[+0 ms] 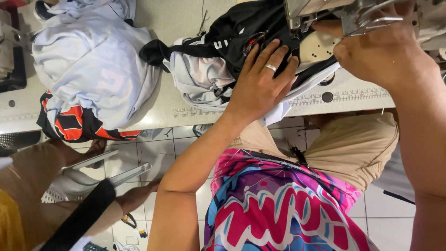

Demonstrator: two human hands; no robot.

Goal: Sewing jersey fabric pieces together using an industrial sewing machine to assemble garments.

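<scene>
While the left hand (260, 83) presses flat on black fabric (241, 32), the right hand (385, 51) grips it.

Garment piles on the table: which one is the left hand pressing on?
The black garment with the grey-white lining, by the sewing machine; the left hand lies flat on it. The pale blue pile sits untouched, further left.

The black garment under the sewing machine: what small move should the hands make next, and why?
Probably the left hand should slide the black garment a little further toward the sewing machine. It lies flat on the cloth, while the right hand is up at the machine head, and much fabric is bunched on the table.
</scene>
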